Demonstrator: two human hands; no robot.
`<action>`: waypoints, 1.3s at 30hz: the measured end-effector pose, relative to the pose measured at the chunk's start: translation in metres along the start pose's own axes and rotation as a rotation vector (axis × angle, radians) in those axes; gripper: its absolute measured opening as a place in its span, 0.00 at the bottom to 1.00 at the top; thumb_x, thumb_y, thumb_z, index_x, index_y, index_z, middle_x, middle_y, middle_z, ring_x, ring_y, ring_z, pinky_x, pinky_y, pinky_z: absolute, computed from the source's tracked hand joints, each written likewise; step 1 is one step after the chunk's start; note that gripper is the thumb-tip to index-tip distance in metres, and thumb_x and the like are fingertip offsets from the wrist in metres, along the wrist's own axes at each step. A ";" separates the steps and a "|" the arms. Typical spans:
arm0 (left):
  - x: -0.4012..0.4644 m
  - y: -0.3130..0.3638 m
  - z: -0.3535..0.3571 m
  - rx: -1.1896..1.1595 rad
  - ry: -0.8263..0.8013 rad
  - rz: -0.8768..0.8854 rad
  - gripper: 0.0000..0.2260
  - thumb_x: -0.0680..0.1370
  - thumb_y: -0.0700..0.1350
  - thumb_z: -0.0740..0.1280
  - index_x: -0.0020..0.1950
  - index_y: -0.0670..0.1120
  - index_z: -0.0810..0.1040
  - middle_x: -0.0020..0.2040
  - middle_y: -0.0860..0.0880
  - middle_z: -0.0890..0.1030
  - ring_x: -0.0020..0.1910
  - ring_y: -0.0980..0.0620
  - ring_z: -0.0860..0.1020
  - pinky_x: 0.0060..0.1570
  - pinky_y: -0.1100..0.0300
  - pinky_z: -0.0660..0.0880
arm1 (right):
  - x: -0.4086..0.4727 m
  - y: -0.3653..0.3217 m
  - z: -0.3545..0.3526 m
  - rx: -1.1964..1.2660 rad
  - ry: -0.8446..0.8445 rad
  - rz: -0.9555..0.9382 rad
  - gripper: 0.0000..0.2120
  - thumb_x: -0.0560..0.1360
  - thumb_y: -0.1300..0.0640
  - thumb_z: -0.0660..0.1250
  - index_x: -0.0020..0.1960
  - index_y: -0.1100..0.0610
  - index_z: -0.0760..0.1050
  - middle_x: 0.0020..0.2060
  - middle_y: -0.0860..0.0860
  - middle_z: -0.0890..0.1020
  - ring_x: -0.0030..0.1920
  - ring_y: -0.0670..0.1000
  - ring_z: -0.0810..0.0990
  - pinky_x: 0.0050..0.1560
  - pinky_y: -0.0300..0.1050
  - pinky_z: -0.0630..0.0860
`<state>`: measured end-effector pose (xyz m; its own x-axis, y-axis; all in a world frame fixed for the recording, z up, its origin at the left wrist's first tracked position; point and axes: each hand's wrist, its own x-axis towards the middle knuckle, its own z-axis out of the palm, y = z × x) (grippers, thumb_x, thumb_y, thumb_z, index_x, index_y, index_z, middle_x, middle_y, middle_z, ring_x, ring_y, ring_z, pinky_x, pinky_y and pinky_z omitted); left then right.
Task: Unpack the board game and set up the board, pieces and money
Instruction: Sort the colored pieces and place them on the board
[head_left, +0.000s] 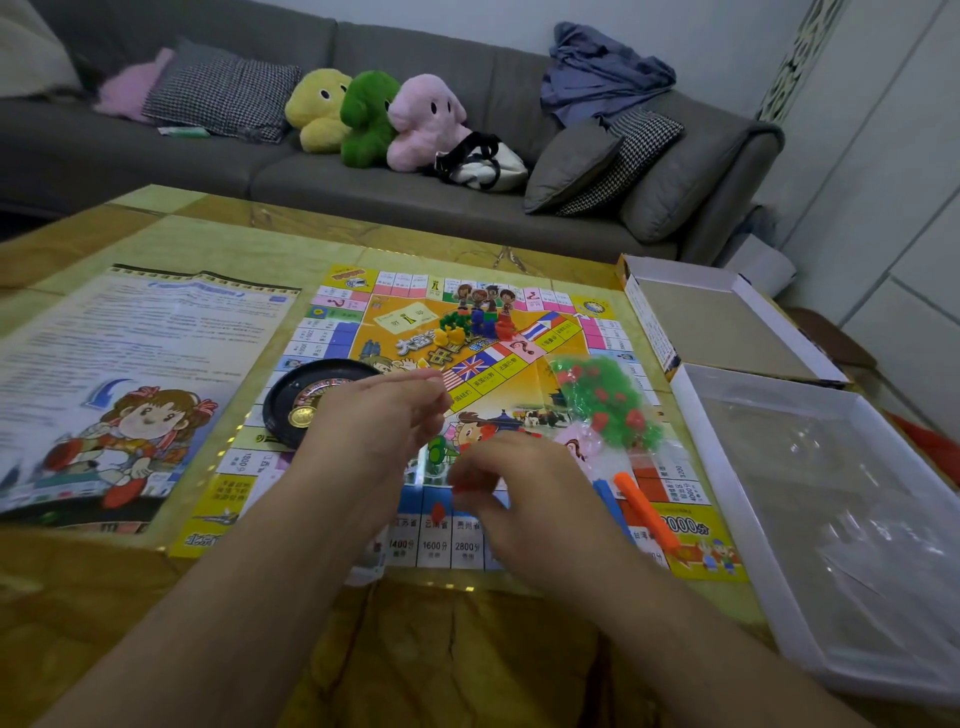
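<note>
The colourful paper game board (498, 364) lies flat on the table. Left hand (384, 415) pinches something unidentifiable; right hand (519, 493) holds small red plastic pieces (462, 483), which risk scattering.

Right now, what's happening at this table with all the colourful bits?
A person is setting up a board game. The board lies unfolded on the table, with a rules sheet to its left and the opened box to its right. A black spinner, a cluster of small coloured pieces and a bag of green and red pieces sit on the board. The left hand and right hand hover over the near edge, blurred, apparently handling small red pieces.
</note>
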<state>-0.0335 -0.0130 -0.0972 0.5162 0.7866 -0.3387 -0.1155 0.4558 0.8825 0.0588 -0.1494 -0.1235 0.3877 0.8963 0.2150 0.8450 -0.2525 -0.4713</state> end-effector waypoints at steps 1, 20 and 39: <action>0.000 0.000 0.000 -0.002 0.000 0.001 0.04 0.78 0.35 0.71 0.50 0.40 0.85 0.43 0.43 0.88 0.39 0.53 0.86 0.38 0.63 0.80 | 0.000 -0.003 0.005 0.019 0.008 -0.031 0.05 0.79 0.55 0.73 0.54 0.48 0.83 0.49 0.43 0.81 0.51 0.46 0.78 0.52 0.50 0.79; -0.030 0.001 0.010 0.067 -0.332 0.013 0.08 0.78 0.32 0.70 0.56 0.38 0.85 0.50 0.38 0.87 0.51 0.43 0.87 0.50 0.58 0.84 | -0.003 0.007 -0.061 0.929 0.350 0.321 0.08 0.76 0.69 0.73 0.52 0.59 0.85 0.43 0.55 0.89 0.43 0.55 0.89 0.45 0.45 0.85; -0.049 -0.011 0.031 -0.220 -0.410 -0.137 0.14 0.74 0.36 0.72 0.58 0.33 0.83 0.50 0.34 0.86 0.45 0.44 0.87 0.43 0.59 0.85 | -0.012 0.015 -0.066 0.981 0.349 0.169 0.10 0.75 0.71 0.71 0.51 0.60 0.84 0.45 0.52 0.89 0.49 0.50 0.88 0.48 0.39 0.83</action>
<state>-0.0312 -0.0699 -0.0802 0.8259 0.5046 -0.2514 -0.1771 0.6556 0.7341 0.0907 -0.1882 -0.0764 0.6889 0.6829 0.2430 0.1629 0.1808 -0.9699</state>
